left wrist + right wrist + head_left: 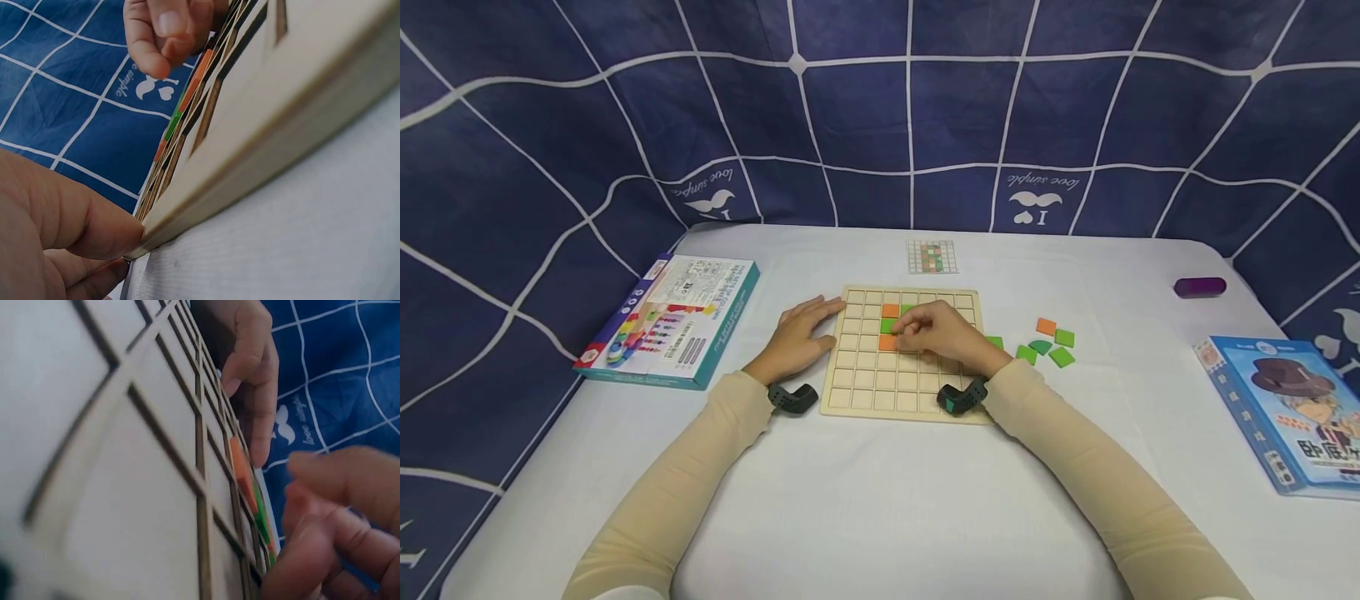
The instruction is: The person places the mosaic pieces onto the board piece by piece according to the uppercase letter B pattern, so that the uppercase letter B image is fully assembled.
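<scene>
A light wooden grid board (863,379) lies on the table. Along one of its columns sit an orange tile (890,311), a green tile (887,326) and a second orange tile (887,342); another green tile (906,308) shows partly behind my right hand. My left hand (803,333) rests at the board's left edge, its thumb touching the rim (145,236). Over the middle of the board is my right hand (942,333), fingers bent loosely close to the lower orange tile. Neither wrist view shows a tile between the right fingers (312,544).
Loose green tiles (1062,357) and an orange tile (1047,327) lie right of the board. A small pattern card (932,257) is behind it. A toy box (670,321) stands left; a blue box (1292,408) and a purple object (1199,287) are at right.
</scene>
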Demonstrator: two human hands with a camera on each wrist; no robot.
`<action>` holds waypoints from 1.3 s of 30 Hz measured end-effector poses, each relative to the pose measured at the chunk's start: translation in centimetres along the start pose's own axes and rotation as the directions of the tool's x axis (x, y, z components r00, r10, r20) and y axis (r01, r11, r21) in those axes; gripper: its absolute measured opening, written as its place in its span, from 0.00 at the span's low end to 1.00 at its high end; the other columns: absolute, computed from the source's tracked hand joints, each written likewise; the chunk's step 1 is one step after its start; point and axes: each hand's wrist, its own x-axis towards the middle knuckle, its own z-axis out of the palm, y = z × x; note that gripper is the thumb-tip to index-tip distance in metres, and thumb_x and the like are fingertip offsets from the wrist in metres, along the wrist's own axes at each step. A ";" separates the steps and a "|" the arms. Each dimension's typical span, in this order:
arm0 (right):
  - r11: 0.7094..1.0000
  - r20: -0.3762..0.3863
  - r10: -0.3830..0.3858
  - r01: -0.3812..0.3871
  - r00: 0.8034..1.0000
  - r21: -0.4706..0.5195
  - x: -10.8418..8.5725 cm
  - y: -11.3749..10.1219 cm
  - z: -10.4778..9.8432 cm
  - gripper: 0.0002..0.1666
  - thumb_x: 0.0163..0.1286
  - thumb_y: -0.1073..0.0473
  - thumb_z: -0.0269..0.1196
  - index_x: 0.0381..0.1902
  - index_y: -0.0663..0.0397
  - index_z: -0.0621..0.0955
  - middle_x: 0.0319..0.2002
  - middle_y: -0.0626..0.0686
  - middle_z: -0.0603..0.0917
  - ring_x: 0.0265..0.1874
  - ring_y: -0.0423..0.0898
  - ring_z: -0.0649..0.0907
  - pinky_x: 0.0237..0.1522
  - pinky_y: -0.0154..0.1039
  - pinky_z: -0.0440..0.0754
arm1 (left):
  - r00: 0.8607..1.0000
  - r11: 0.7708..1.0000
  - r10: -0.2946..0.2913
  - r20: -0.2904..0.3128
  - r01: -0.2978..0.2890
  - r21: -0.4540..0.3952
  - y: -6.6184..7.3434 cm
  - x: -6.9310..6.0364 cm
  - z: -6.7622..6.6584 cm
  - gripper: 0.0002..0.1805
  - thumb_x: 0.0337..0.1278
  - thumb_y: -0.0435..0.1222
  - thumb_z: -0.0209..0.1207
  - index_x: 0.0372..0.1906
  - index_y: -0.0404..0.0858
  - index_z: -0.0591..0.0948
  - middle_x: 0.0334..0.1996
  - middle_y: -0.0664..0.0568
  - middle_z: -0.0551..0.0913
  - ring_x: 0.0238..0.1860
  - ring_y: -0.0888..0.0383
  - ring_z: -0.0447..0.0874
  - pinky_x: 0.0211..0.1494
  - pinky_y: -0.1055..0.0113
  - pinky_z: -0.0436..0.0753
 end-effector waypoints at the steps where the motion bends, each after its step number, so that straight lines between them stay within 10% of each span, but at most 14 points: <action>1: 0.999 0.006 0.011 -0.011 1.000 0.034 -0.1 0.0 -0.1 0.15 0.75 0.67 0.68 0.56 0.67 0.87 0.34 0.49 0.83 0.25 0.41 0.77 0.27 0.32 0.80 | 1.000 1.000 0.001 -0.001 -0.001 0.001 0.0 0.0 0.0 0.38 0.65 0.33 0.57 0.81 0.35 0.70 0.83 0.45 0.67 0.87 0.44 0.51 0.86 0.42 0.46; 11: 0.963 -0.003 0.065 -0.062 0.998 0.261 -1.7 0.4 -3.0 0.19 0.79 0.66 0.64 0.63 0.71 0.82 0.39 0.54 0.84 0.27 0.42 0.76 0.29 0.31 0.78 | 1.000 1.000 -0.002 0.001 0.002 -0.006 0.0 0.0 0.0 0.37 0.65 0.33 0.58 0.81 0.35 0.70 0.83 0.45 0.67 0.87 0.44 0.52 0.86 0.43 0.45; 39: 0.978 -0.140 0.126 -0.099 0.982 0.185 -7.8 3.7 -9.9 0.20 0.78 0.66 0.65 0.61 0.75 0.80 0.29 0.50 0.79 0.26 0.41 0.75 0.27 0.31 0.77 | 1.000 1.000 0.005 0.002 -0.005 -0.015 0.1 0.0 -0.1 0.37 0.66 0.33 0.57 0.81 0.34 0.70 0.82 0.43 0.67 0.86 0.42 0.52 0.86 0.42 0.45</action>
